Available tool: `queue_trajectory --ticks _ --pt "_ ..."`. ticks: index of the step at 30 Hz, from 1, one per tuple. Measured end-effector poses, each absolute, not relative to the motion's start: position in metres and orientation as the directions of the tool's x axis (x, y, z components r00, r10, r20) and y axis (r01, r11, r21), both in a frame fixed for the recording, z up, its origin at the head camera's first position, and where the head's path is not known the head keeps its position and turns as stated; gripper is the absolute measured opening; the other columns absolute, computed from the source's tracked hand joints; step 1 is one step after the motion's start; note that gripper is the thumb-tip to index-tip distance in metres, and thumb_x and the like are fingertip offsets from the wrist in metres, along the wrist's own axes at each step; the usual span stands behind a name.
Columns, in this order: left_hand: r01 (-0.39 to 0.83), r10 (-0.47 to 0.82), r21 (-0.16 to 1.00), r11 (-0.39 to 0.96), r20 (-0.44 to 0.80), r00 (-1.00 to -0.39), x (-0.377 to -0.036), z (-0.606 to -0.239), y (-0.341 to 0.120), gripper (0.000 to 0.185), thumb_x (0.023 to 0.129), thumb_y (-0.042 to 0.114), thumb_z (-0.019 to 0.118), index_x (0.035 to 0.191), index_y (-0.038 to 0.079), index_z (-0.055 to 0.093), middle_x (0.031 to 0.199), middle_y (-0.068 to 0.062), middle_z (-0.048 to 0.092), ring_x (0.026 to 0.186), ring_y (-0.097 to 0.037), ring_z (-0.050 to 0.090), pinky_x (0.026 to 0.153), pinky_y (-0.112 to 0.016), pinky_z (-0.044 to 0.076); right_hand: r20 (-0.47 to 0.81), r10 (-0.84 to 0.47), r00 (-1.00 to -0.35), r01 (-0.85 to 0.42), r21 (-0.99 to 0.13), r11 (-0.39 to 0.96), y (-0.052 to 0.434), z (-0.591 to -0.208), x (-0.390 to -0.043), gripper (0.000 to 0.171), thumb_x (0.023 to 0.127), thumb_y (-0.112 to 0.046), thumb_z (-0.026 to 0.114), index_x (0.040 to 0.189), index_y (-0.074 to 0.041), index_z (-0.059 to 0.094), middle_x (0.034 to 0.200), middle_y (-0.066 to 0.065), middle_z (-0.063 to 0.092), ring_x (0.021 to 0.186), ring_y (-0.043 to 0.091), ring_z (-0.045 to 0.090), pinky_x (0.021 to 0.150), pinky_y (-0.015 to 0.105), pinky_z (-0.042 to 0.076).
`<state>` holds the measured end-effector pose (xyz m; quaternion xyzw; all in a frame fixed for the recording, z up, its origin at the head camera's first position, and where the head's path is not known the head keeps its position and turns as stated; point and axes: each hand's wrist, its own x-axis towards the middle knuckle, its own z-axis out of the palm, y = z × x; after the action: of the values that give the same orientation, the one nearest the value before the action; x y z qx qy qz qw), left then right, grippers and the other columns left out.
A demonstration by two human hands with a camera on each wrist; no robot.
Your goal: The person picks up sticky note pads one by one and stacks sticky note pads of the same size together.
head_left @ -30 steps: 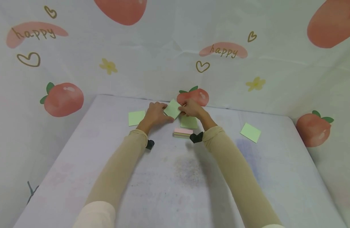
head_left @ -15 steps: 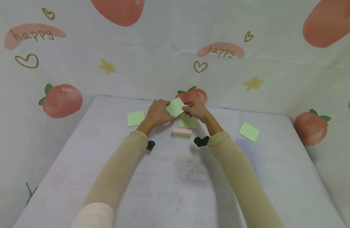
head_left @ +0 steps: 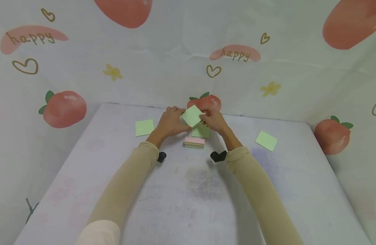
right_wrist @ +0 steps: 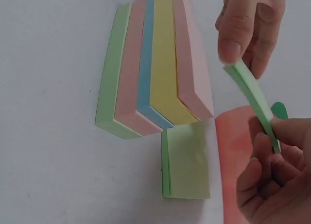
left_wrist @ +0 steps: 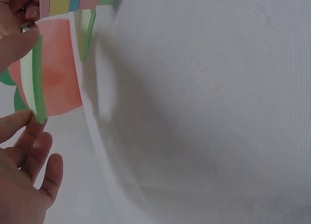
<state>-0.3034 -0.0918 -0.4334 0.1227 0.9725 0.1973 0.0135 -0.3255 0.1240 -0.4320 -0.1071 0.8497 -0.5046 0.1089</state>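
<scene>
A light green pad of sticky notes (head_left: 192, 116) is held up near the back edge of the table, tilted with a corner upward. My left hand (head_left: 172, 121) holds its left side. At the opposite side, my right hand (head_left: 215, 119) pinches the pad between thumb and fingers. In the right wrist view the held pad (right_wrist: 257, 105) looks thin and slightly bent, with a hand at each end. Another green pad (head_left: 201, 131) lies on the table just below it, partly covered. Closer to me is a stack of sticky-note pads (right_wrist: 163, 63) in pink, yellow, blue and green.
One green pad (head_left: 144, 128) lies left of my left hand, and another green pad (head_left: 266, 141) lies far to the right, turned at an angle. A fruit-printed cloth wall (head_left: 163, 75) rises directly behind the white table (head_left: 181, 197).
The held green pad has shifted slightly to the right in view and turned a little. My right hand moved a bit rightward with it; my left hand keeps holding its side.
</scene>
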Motion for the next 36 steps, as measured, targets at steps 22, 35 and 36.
queue_trajectory --ticks 22,35,36 --pt "0.292 0.31 0.55 0.783 0.062 -0.949 -0.302 -0.437 -0.085 0.082 0.085 0.038 0.082 0.155 0.016 0.044 0.157 -0.003 0.049 0.137 -0.027 0.039 0.117 -0.043 0.039 -0.055 -0.242 -0.969 -0.048 -0.916 0.398 0.135 -0.435 -0.328 0.031 0.106 -0.022 0.052 0.128 -0.003 0.063 0.099 0.006 0.057 0.083 0.022 0.051 0.073 0.028 0.047" --pt "0.308 0.306 0.539 0.784 0.097 -0.947 -0.303 -0.438 -0.088 0.075 0.085 0.042 0.078 0.149 0.014 0.052 0.147 -0.005 0.058 0.13 -0.026 0.043 0.111 -0.044 0.043 -0.055 -0.443 -0.895 -0.162 -0.885 0.437 0.14 -0.43 -0.327 0.043 0.093 -0.027 0.074 0.13 -0.008 0.061 0.105 0.003 0.057 0.095 0.022 0.053 0.078 0.036 0.05" --pt "0.312 0.308 0.541 0.781 0.1 -0.946 -0.303 -0.438 -0.088 0.075 0.085 0.042 0.079 0.149 0.014 0.052 0.146 -0.005 0.059 0.129 -0.026 0.043 0.11 -0.044 0.044 -0.051 -0.469 -0.882 -0.187 -0.874 0.448 0.14 -0.429 -0.327 0.048 0.09 -0.026 0.078 0.13 -0.008 0.06 0.11 0.004 0.059 0.099 0.023 0.053 0.08 0.035 0.05"
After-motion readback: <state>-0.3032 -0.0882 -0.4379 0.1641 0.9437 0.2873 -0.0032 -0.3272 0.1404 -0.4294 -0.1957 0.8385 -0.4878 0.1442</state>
